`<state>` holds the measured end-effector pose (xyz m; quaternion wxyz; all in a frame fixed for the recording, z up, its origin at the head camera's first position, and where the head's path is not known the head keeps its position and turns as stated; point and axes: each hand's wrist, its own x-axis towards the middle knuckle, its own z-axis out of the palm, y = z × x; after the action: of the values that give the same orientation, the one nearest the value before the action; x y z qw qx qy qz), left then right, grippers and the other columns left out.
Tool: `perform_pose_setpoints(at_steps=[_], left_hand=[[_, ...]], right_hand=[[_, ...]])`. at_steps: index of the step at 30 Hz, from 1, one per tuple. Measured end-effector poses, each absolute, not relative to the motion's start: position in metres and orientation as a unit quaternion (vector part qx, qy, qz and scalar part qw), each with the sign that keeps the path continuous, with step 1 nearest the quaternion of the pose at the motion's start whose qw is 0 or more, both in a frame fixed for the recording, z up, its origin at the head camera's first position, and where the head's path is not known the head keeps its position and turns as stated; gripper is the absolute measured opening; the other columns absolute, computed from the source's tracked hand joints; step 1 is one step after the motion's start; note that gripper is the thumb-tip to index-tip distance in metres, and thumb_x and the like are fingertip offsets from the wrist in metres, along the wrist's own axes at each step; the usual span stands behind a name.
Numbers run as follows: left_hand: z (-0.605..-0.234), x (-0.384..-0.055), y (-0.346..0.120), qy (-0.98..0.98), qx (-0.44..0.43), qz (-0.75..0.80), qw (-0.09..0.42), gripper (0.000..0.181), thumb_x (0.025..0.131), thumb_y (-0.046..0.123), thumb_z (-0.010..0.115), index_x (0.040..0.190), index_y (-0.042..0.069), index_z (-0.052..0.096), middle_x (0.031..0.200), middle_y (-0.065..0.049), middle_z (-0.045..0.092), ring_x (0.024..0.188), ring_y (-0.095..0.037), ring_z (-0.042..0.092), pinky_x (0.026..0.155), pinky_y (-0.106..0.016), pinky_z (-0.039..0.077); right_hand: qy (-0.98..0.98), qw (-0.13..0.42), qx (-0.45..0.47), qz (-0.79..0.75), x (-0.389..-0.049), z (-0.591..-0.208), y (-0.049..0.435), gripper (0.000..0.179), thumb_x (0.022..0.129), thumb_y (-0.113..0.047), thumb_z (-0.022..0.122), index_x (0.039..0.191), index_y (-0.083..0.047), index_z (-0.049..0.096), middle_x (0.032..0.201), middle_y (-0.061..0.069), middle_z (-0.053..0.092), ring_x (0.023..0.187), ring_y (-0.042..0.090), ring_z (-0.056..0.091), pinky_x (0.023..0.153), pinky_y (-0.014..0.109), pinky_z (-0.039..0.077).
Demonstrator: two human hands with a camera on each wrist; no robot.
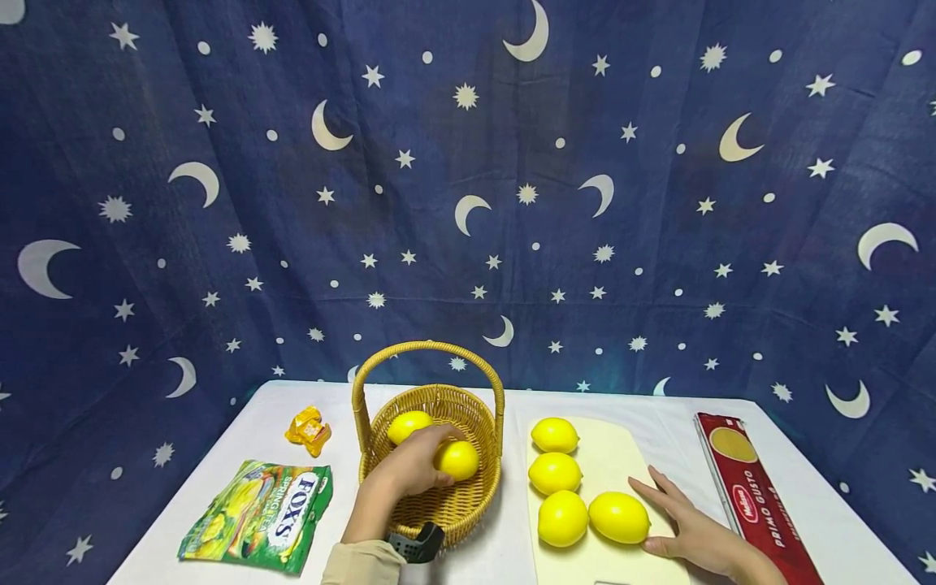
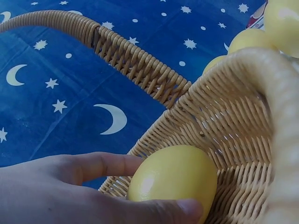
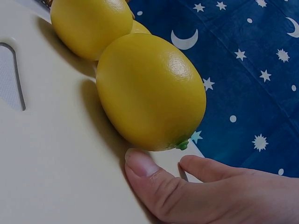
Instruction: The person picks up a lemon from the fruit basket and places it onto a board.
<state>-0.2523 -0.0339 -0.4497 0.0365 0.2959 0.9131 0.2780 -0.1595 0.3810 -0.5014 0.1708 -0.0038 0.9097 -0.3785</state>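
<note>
Inside the wicker basket point(image 1: 468, 508), my left hand point(image 1: 413, 463) holds a yellow lemon point(image 1: 457, 461) between thumb and fingers. The left wrist view shows that lemon point(image 2: 175, 179) against the woven wall. Another lemon point(image 1: 409, 426) lies in the basket, behind the hand. My right hand point(image 1: 687, 524) is at the right edge of a cream cutting board point(image 1: 614, 455), fingers extended, thumb at the end of a lemon point(image 1: 619, 517). In the right wrist view this lemon point(image 3: 149, 91) shows a green stem tip. Three more lemons point(image 1: 555, 474) form a column along the board's left side.
A green FOX'S candy bag point(image 1: 259, 516) lies left of the basket, with orange-wrapped sweets point(image 1: 309, 431) behind it. A red pasta packet point(image 1: 756, 496) is at the right. The basket's tall handle point(image 1: 429, 345) arches over it. A blue star-patterned curtain point(image 1: 439, 244) hangs behind the white table point(image 1: 512, 406).
</note>
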Motion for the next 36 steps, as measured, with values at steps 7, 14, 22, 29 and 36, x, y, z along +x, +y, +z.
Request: perform_pose_setpoints(at_steps=[7,14,22,29,36], left_hand=[[-0.451,-0.254,-0.033,0.914,0.295,0.275,0.036,0.053,0.074,0.009,0.08,0.122,0.013,0.058,0.123,-0.005,0.061,0.115,-0.026,0.055,0.101,-0.046,0.043],[-0.449,-0.254,-0.034,0.915,0.295,0.274,0.031,0.052,0.073,0.01,0.08,0.12,0.013,0.059,0.119,-0.004,0.063,0.11,-0.024,0.057,0.098,-0.045,0.045],[-0.446,-0.252,-0.034,0.915,0.292,0.276,0.031,0.052,0.072,0.01,0.08,0.12,0.012,0.059,0.119,-0.004,0.063,0.11,-0.024,0.057,0.098,-0.044,0.045],[-0.44,-0.25,-0.035,0.917,0.286,0.277,0.033,0.053,0.073,0.011,0.08,0.122,0.013,0.059,0.119,-0.004,0.063,0.109,-0.024,0.057,0.097,-0.045,0.045],[-0.43,-0.246,-0.035,0.914,0.303,0.269,0.022,0.052,0.073,0.01,0.079,0.121,0.011,0.059,0.117,-0.004,0.064,0.106,-0.023,0.057,0.095,-0.044,0.046]], right_hand=[[0.91,0.17,-0.002,-0.377,-0.159,-0.502,0.381,0.092,0.073,-0.039,0.076,0.149,-0.011,0.031,0.155,0.028,-0.001,0.135,0.055,0.002,0.096,0.074,0.0],[0.913,0.166,-0.009,-0.372,-0.158,-0.501,0.38,0.092,0.073,-0.04,0.076,0.148,-0.011,0.032,0.155,0.028,-0.001,0.136,0.055,0.001,0.096,0.073,0.0],[0.911,0.168,-0.01,-0.376,-0.158,-0.5,0.38,0.091,0.074,-0.039,0.076,0.149,-0.011,0.031,0.154,0.028,-0.001,0.135,0.055,0.001,0.096,0.073,-0.001],[0.913,0.167,-0.011,-0.371,-0.159,-0.501,0.381,0.092,0.073,-0.04,0.076,0.148,-0.011,0.031,0.154,0.028,-0.001,0.135,0.056,0.002,0.096,0.074,0.001],[0.911,0.169,-0.007,-0.376,-0.159,-0.501,0.381,0.092,0.073,-0.039,0.076,0.148,-0.011,0.031,0.155,0.028,-0.001,0.135,0.055,0.001,0.096,0.074,0.0]])
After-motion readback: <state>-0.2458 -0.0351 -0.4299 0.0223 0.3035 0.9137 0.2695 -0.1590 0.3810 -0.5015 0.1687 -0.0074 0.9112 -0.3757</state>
